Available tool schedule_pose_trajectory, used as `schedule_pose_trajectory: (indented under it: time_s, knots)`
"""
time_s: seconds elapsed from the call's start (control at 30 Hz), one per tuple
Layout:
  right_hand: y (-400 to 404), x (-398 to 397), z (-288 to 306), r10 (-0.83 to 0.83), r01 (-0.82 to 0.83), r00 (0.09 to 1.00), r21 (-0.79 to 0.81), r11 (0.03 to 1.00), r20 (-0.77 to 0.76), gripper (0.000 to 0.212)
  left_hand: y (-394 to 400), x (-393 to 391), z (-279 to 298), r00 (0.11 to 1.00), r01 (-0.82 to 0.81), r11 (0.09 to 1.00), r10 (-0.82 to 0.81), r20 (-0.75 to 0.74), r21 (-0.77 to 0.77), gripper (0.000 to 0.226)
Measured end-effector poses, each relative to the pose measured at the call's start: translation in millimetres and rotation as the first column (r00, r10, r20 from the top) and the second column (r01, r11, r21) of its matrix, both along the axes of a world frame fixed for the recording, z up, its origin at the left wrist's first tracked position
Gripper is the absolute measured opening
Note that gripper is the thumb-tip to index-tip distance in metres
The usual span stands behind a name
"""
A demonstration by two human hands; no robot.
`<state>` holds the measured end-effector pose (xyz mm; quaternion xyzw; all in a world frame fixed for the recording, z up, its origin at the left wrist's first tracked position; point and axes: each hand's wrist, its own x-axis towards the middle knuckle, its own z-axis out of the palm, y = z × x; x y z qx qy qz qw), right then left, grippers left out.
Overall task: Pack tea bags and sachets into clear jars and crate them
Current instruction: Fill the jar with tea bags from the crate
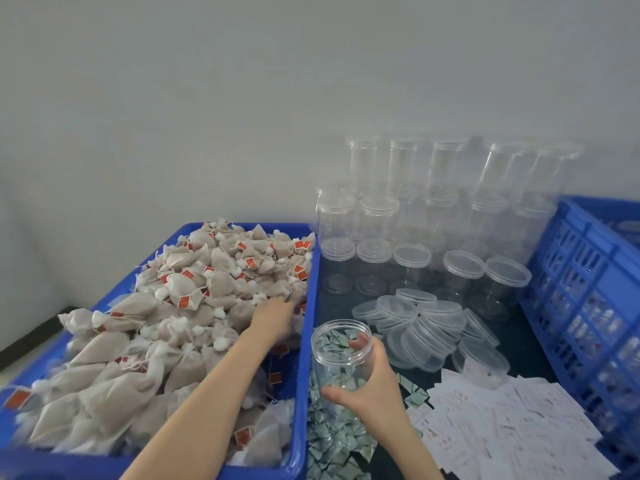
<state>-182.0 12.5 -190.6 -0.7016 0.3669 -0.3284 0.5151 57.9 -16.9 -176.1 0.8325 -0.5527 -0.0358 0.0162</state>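
So the whole thing hinges on the gap between the two hands. The open jar (341,355) is gripped around its side by the right hand (367,386), fingers and thumb curled round it, mouth tilted up and toward the left, just right of the blue tray's wall (310,306). The left hand (277,315) is sunk into the tea bags (194,292) at the tray's right side, a bit farther away than the jar; its fingers are buried, so whether anything is pinched can't be told. The jar mouth lies near and right of those fingers, so only a short trip over the wall is probably needed. Green sachets (332,441) are piled under the jar.
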Motion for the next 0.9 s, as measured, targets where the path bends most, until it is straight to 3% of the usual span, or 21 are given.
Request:
schedule_pose_trajectory:
  time_s: [0.07, 0.17, 0.3, 0.43, 0.53, 0.63, 0.77, 0.9]
  knots:
    - [0.9, 2.0, -1.1, 0.005, -0.005, 1.0, 0.0, 1.0, -0.009, 0.103, -1.0, -4.6, 3.0, 0.998, 0.055, 0.998, -0.055, -0.017, 0.001, 0.041]
    - [1.7, 4.5, -2.6, 0.011, -0.011, 1.0, 0.001, 1.0, -0.014, 0.098, -1.3, -11.6, 5.4, 0.992, 0.066, 0.996, -0.072, 0.102, 0.061, 0.028]
    - [2.2, 6.1, -2.5, 0.011, -0.011, 1.0, -0.003, 1.0, -0.012, 0.095, 1.4, -11.2, 2.3, 0.984, 0.095, 0.99, -0.11, 0.143, 0.105, 0.037]
    - [2.5, 7.3, -1.4, 0.016, -0.016, 1.0, -0.002, 1.0, -0.009, 0.094, 1.7, -10.3, 3.4, 0.98, 0.061, 0.993, -0.079, 0.185, 0.1, 0.027]
    - [2.3, 6.9, -0.8, 0.015, -0.015, 1.0, 0.0, 1.0, -0.009, 0.093, 1.6, -6.3, 10.7, 0.997, -0.006, 0.999, 0.003, 0.073, 0.047, 0.027]
    - [-0.3, 6.9, 0.0, 0.016, -0.016, 1.0, 0.013, 1.0, 0.0, 0.094, 3.7, -1.1, 20.4, 0.984, -0.083, 0.993, 0.069, -0.166, -0.08, 0.016]
    - [-4.5, 9.4, 3.4, 0.024, -0.024, 1.0, 0.03, 0.999, 0.016, 0.097, 11.1, 3.1, 42.1, 0.902, -0.201, 0.948, 0.081, -0.424, -0.246, 0.007]
    - [-7.6, 10.7, 7.2, 0.027, -0.027, 1.0, 0.026, 0.999, 0.017, 0.096, 22.2, -1.3, 67.3, 0.763, -0.279, 0.872, -0.053, -0.644, -0.402, 0.023]
